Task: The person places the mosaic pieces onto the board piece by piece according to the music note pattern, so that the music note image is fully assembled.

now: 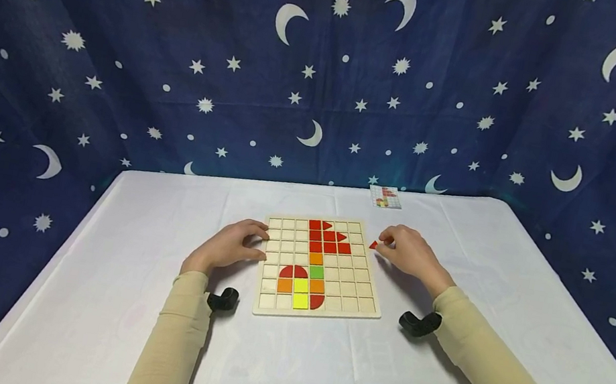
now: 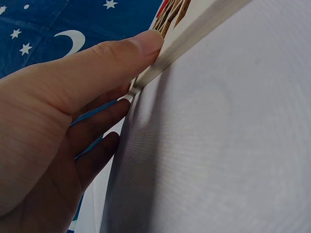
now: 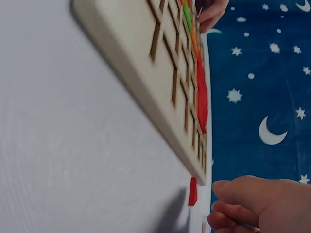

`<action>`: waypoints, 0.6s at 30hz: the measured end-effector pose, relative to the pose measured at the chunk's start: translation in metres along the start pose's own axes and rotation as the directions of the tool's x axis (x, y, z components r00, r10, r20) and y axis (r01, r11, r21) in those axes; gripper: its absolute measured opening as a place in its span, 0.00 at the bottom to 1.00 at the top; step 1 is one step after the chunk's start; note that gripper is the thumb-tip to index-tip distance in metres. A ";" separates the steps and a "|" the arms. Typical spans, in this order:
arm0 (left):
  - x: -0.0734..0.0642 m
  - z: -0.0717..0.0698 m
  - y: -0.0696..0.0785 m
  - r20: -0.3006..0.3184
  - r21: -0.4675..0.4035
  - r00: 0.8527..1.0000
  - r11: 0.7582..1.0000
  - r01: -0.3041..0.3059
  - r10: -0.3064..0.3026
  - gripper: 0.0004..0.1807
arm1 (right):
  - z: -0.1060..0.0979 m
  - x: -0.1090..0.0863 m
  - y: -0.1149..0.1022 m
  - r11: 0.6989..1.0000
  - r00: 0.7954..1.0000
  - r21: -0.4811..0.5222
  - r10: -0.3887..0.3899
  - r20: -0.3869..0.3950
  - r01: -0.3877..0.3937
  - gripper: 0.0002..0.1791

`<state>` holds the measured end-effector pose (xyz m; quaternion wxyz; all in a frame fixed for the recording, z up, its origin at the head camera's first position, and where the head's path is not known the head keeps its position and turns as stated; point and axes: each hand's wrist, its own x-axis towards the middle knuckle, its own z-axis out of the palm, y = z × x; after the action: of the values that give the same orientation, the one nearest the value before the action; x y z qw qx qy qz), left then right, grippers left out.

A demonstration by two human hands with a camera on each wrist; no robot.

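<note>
A square wooden grid board [image 1: 349, 291] lies on the table with red, orange, green and yellow pieces in its cells. My left hand [image 1: 230, 244] is at the board's left edge. Its thumb [image 2: 148, 42] touches the rim in the left wrist view, and the other fingers extend loosely beside it. Just off the board's right side lies a small red triangle [image 1: 374, 245]. Right beside this piece are the fingertips of my right hand [image 1: 409, 251]. The right wrist view shows a slim gap between the red triangle [image 3: 193, 191] and the bent thumb [image 3: 238, 189].
A small card [image 1: 385, 197] printed with a coloured grid pattern lies at the table's far edge, behind the board. White cloth covers the table [image 1: 279, 364]. A dark blue curtain [image 1: 325, 86] with moons and stars hangs behind it. Each wrist wears a black camera mount [image 1: 419, 324].
</note>
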<state>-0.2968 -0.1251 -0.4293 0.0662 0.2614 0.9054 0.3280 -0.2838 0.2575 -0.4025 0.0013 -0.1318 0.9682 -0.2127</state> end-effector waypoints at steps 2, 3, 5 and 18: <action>0.000 -0.001 0.000 -0.004 0.003 1.000 1.000 -0.011 0.011 0.22 | 0.002 0.003 0.003 0.999 0.999 -0.017 0.037 0.015 -0.037 0.16; 0.000 -0.001 -0.001 -0.005 0.002 1.000 1.000 -0.013 0.013 0.22 | 0.003 0.004 0.004 0.999 0.999 -0.026 0.049 0.024 -0.048 0.17; 0.000 -0.001 0.000 -0.004 0.001 1.000 1.000 -0.016 0.016 0.22 | 0.006 0.007 0.006 0.997 0.997 -0.045 0.062 0.039 -0.060 0.18; 0.000 -0.001 0.000 -0.003 0.000 1.000 1.000 -0.021 0.021 0.23 | 0.015 0.017 0.001 0.994 0.999 -0.100 0.049 0.020 -0.047 0.12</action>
<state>-0.2975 -0.1256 -0.4291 0.0614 0.2703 0.9028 0.3289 -0.2992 0.2481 -0.4155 0.0107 -0.1108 0.9804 -0.1627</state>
